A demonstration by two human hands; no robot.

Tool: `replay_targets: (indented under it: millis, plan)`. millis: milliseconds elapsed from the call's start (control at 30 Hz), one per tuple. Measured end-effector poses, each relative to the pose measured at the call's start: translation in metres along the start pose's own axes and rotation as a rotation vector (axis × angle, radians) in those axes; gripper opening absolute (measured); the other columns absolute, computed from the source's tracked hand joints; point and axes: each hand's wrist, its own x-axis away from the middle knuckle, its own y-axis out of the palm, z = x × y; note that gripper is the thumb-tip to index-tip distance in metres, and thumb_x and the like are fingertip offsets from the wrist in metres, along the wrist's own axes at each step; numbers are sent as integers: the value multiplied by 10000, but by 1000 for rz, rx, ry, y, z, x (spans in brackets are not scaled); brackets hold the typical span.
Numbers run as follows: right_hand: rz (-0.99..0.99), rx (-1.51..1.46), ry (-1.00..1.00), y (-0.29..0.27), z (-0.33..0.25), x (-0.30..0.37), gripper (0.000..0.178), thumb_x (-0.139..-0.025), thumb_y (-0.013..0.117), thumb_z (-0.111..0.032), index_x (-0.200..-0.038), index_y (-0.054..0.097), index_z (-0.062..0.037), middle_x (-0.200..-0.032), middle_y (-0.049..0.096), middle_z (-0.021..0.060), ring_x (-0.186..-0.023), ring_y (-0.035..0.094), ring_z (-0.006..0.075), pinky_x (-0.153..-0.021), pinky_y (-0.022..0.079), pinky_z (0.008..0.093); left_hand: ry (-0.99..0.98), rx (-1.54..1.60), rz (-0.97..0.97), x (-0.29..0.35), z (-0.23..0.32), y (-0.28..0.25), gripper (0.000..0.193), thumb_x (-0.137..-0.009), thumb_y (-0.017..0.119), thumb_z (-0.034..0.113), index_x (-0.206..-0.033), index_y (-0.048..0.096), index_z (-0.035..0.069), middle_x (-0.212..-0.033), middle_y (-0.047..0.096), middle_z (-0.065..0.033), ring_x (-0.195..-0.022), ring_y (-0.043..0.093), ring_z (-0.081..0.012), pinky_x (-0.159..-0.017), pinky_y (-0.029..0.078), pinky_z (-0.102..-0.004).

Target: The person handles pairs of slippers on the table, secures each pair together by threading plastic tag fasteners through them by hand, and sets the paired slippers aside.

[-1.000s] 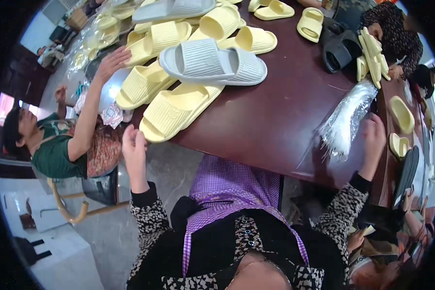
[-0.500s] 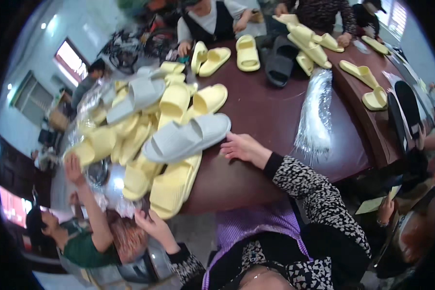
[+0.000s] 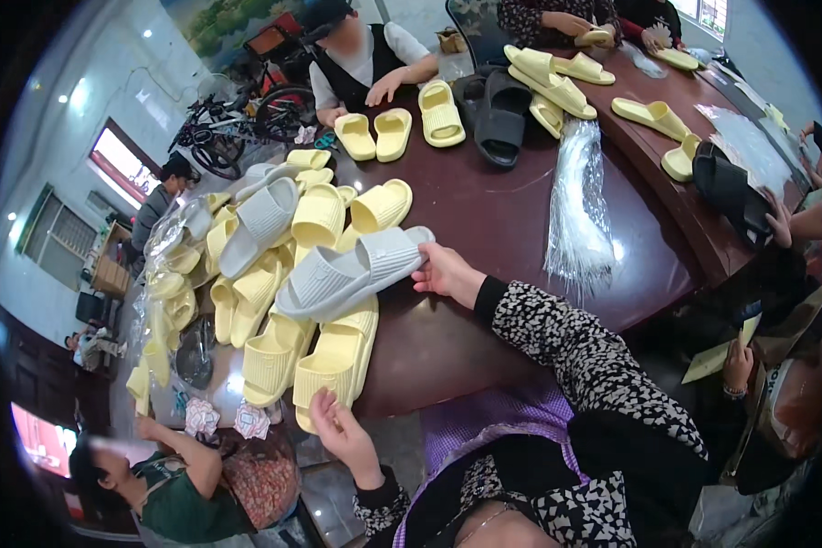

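My right hand pinches one end of a pair of grey ridged slide slippers, which rests across the yellow slippers on the brown table. My left hand, fingers loosely apart and holding nothing, is at the near end of a yellow slide slipper; whether it touches is unclear. Another yellow slipper lies beside that one. Behind them spreads a pile of yellow slippers, with a second grey slipper on top.
A bundle of clear plastic bags lies on the table. Black slippers and more yellow slippers stand beyond. Co-workers sit around; one at left holds a yellow slipper, one at right a black slipper.
My left hand has moved right, to the yellow slipper's near end. My right fingers have closed on the grey pair. The left co-worker has drawn a yellow slipper away from the pile.
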Motion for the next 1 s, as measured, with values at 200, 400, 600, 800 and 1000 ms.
replay_targets:
  millis: [200, 400, 600, 800, 1000]
  plan:
    - [-94, -58, -113, -39, -4, 66, 273, -922, 506, -263, -1018, 549, -11, -814, 582, 106, -628, 575, 201, -504, 527, 378, -228, 390, -98, -5, 0, 15, 325, -1016, 441, 161, -1267, 465, -43, -1167, 582, -159, -974, 601, -207, -821, 521, -338]
    - [-130, 80, -189, -78, 10, 137, 243, -947, 465, -216, -1034, 531, 1, -811, 597, 110, -571, 574, 175, -477, 513, 331, -446, 762, -93, -5, 1, 31, 263, -1012, 449, 178, -1192, 492, -9, -1046, 617, -144, -829, 638, -220, -723, 552, -361]
    - [-77, 61, -321, -102, 25, 168, 194, -959, 434, -191, -1024, 506, -22, -773, 588, 77, -568, 575, 161, -496, 506, 313, -578, 793, -127, -1, 0, 42, 263, -1011, 437, 175, -1182, 532, 0, -1119, 622, -114, -934, 633, -210, -770, 530, -356]
    - [60, 124, -501, -127, -2, 171, 161, -941, 459, -158, -935, 548, -24, -710, 566, 51, -508, 535, 137, -448, 469, 293, -523, 888, 129, -24, -4, 16, 346, -997, 461, 215, -1254, 511, -11, -1216, 596, -119, -1100, 590, -240, -923, 490, -403]
    - [-20, 482, -564, -137, -48, 175, 206, -927, 507, -211, -837, 587, -45, -627, 526, -4, -476, 488, 87, -441, 406, 236, -499, 718, 93, -54, 13, 9, 386, -1004, 423, 261, -1254, 524, -16, -1208, 601, -131, -1086, 608, -236, -910, 510, -371]
